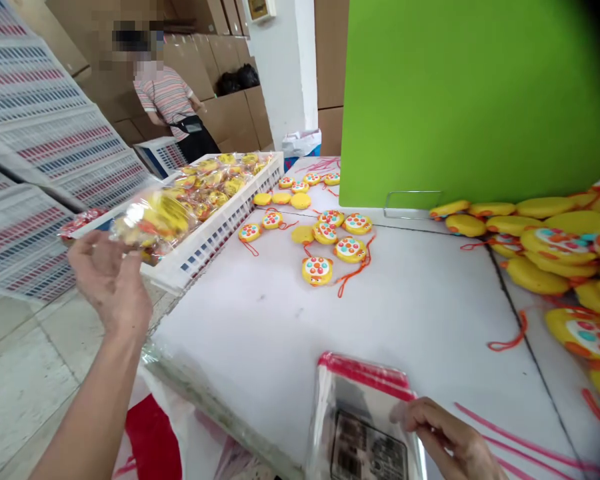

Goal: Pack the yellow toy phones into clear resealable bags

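Observation:
My left hand [111,279] is raised at the left, its fingers pinched on a clear bag holding a yellow toy [150,223], blurred by motion, just over the near corner of a white crate [215,233]. Low at the front edge, my right hand [445,437] rests with fingers curled on a stack of clear plastic bags with red strips [363,417]. Several yellow toys with coloured buttons and orange cords [317,270] lie loose on the white table [260,333].
The crate holds several bagged toys [215,183]. A heap of yellow toys [560,250] lies at the right, below a green board [470,100]. A person in a striped shirt [167,100] stands behind, near cardboard boxes. Stacked white crates [30,153] stand at the left.

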Tool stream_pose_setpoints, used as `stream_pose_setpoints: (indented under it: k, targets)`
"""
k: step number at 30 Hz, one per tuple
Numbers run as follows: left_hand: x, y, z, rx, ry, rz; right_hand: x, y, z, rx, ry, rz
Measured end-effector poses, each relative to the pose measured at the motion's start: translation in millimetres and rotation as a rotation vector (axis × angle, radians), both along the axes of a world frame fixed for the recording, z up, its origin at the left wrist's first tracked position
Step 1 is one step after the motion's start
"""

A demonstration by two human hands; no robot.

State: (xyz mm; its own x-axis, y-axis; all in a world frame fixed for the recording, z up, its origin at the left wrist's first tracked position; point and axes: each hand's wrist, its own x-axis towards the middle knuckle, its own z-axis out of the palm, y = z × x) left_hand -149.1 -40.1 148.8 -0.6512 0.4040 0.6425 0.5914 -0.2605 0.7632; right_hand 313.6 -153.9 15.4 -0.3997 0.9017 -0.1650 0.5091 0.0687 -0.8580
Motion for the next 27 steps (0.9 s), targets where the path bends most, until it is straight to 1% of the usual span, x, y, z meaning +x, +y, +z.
stream_pose_setpoints:
  k: [1,2,3,4,5,7,8,9,10,11,13,15,17,18,20,23,24,25,26,27]
  targets:
    - [-3,10,-5.3,-0.076,0.115,0.011,-2,-1,0.1,-0.019,-0.008,-0.011]
    - [1,19,-16.1,-0.218,0.204,-0.031,-4,-2,0.6,-0.035,-0.015,-0.018]
    - [12,25,-31.5,-0.393,0.267,-0.104,-6,-3,1.7,-0.042,-0.018,-0.019]
    - [28,31,-50.2,-0.567,0.296,-0.217,-8,-3,3.0,-0.042,-0.019,-0.019]
    - [48,35,-70.6,-0.666,0.314,-0.327,-10,-3,4.6,-0.035,-0.02,-0.022]
    - [92,45,-110.3,-0.773,0.353,-0.503,-12,-2,7.9,-0.008,-0.032,-0.034]
    - [112,51,-127.0,-0.804,0.372,-0.575,-12,-2,9.5,0.006,-0.047,-0.041]
    - [131,58,-140.4,-0.824,0.384,-0.64,-12,-2,11.0,0.014,-0.064,-0.047]
    - [146,66,-150.4,-0.836,0.39,-0.694,-11,-2,12.4,0.018,-0.077,-0.052]
    - [157,74,-157.1,-0.841,0.388,-0.739,-11,-2,13.7,0.022,-0.084,-0.057]
    - [170,89,-162.5,-0.839,0.359,-0.8,-11,-3,16.1,0.022,-0.097,-0.07]
    - [174,99,-161.1,-0.827,0.297,-0.833,-13,-3,18.4,0.009,-0.109,-0.086]
    - [175,99,-156.7,-0.815,0.207,-0.858,-17,-1,21.1,-0.035,-0.097,-0.113]
    - [175,96,-154.0,-0.815,0.151,-0.873,-18,1,22.8,-0.063,-0.077,-0.132]
    - [177,82,-148.4,-0.821,0.015,-0.909,-21,8,27.2,-0.09,-0.023,-0.191]
    - [186,50,-139.5,-0.822,-0.181,-0.973,-24,25,35.7,-0.014,0.075,-0.362]
    - [190,39,-136.6,-0.818,-0.294,-1.01,-25,32,38.6,0.026,0.106,-0.436]
    - [196,28,-133.6,-0.816,-0.452,-1.058,-26,39,41.3,0.059,0.133,-0.497]
    - [202,17,-130.9,-0.815,-0.645,-1.11,-28,45,43.5,0.086,0.153,-0.533]
    - [209,7,-128.3,-0.813,-0.853,-1.158,-32,50,45.1,0.109,0.166,-0.538]
